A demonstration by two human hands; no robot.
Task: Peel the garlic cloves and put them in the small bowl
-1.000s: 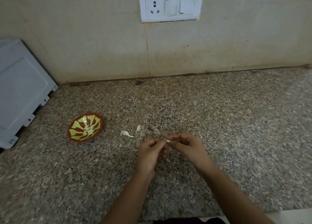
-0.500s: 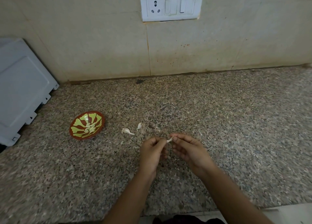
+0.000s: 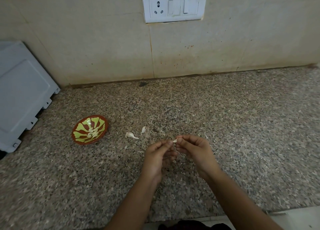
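Left hand (image 3: 158,154), right hand (image 3: 194,149): grips in a pinch on one garlic clove (image 3: 175,140) over counter (image 3: 242,125), small bowl (image 3: 78,134) well left.

Speckled polished granite countertop (image 3: 225,125), glossy glazed small bowl (image 3: 78,135)

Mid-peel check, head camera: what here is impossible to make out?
Head view only:
- garlic clove: mostly hidden by the fingertips of the left hand and right hand pinching it; skin left unclear.
- small bowl: its contents too small to count.
- white pieces on the counter: clove or peel, too small to tell.
- grey appliance: cut off by the left edge.
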